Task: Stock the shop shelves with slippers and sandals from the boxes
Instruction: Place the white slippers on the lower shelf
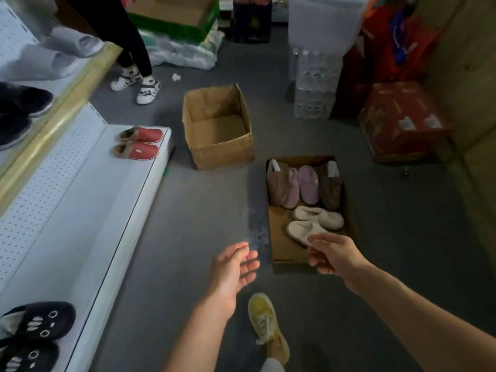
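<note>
Shop floor, grey carpet [188, 224]; one head view.

Left hand [232, 267]: palm turned up and inward, fingers relaxed and slightly apart, holding nothing; it hangs over the carpet just left of the low slipper box.

Right hand [334, 255]: reaches over the near end of the low slipper box, fingers loosely curled and apart, thumb forward; its fingertips lie at the heel of the nearer cream slipper, and whether they touch it cannot be told.

Low slipper box [279, 253]: open cardboard, on the floor right of centre; holds, at the far end, a brown slipper [276, 183], a pink pair [303, 186] and a dark brown slipper [331, 189], side by side; nearer, a cream fleece pair [314, 221] lying crosswise.

Tall cardboard box [218, 130]: open, nothing showing inside, on the floor beyond the low box and apart from it.

Lower shelf [94, 210]: white, perforated back panel; a red pair with tan fleece lining [138, 142] at its far end; a black pair with white cat-face marks [32, 334] at its near end.

Upper shelf [67, 103]: gold edge strip; grey slides [64, 49] far, dark fuzzy slippers [18, 111] nearer.

Wearer's foot in a yellow lace-up shoe [264, 320], on the carpet below the hands.

Second person: dark trouser legs and white patterned shoes [137, 85], standing by the shelf's far end.

Background: shrink-wrapped water bottles [314, 87]; red carton [402, 122]; green-edged carton [174, 17].
</note>
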